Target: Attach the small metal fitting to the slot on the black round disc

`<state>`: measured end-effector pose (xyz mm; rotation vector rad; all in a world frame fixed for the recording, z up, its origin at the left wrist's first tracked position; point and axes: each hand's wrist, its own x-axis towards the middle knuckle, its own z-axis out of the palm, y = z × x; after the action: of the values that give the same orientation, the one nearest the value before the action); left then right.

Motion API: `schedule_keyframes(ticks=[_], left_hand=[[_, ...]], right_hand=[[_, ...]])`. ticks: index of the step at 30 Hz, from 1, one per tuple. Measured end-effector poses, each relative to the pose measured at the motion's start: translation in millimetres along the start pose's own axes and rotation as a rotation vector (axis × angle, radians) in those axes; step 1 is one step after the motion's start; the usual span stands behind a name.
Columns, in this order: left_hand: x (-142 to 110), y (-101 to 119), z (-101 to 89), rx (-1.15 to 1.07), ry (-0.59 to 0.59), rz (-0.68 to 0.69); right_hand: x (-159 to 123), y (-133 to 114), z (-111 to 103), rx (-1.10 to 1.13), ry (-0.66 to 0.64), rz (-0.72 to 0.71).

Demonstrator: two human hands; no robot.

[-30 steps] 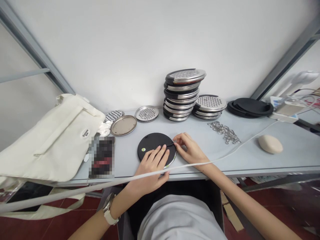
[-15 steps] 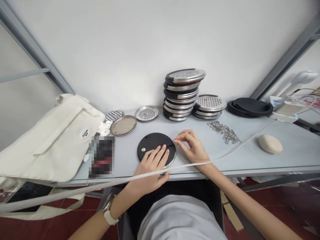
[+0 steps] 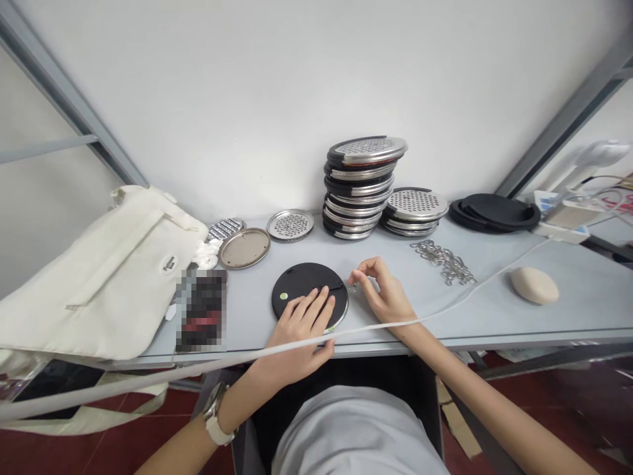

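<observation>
Touching smooth round black disc [image 3: 309,277], left hand [image 3: 299,326] spread flat; right hand [image 3: 384,291] curled, grip unclear.

White-strapped wristwatch [image 3: 216,417]; pale grey garment [image 3: 356,432]; both hands bare.

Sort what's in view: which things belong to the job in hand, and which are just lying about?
Probably the job:
- black disc, under the left hand
- stacked discs
- loose discs
- metal clips
- black dishes

Probably just lying about:
- bag
- beige lump
- white cable
</observation>
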<state>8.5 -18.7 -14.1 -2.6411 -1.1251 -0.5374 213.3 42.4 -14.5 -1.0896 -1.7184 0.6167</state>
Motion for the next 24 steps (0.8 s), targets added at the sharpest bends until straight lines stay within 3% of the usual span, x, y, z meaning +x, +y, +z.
schedule_keyframes(ticks=[10, 14, 24], left_hand=[[0.6, 0.7, -1.0, 0.001, 0.0, -0.001], [0.2, 0.3, -0.4, 0.004, -0.009, 0.0], [-0.2, 0.0, 0.1, -0.01, 0.001, -0.002]], right_hand=[[1.1, 4.2, -0.6, -0.036, -0.087, 0.017], [1.3, 5.8, 0.8, 0.026, -0.076, -0.019], [2.1, 5.8, -1.3, -0.075, -0.079, -0.073]])
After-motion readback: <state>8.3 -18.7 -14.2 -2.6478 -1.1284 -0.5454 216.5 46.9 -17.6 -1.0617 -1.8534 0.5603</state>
